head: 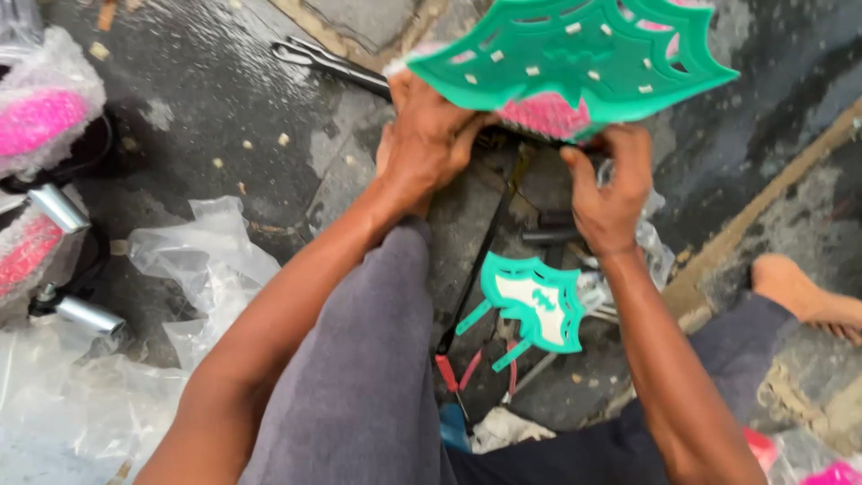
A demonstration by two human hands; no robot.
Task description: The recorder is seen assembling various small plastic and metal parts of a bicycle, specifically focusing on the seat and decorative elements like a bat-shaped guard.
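A large green plastic panel with a web-like cut-out pattern and a pink part beneath it is held up in front of me. My left hand grips its lower left edge. My right hand holds its underside at the lower right, fingers curled up under the pink part. A smaller green leaf-shaped plastic piece with a white centre lies on the ground below, between my knees.
Wet dark concrete ground all around. Crumpled clear plastic wrap lies at left, beside pink foam-wrapped parts and chrome pegs. Metal pliers lie at top. Red-handled tools and black tubes sit near the small piece. A bare foot rests at right.
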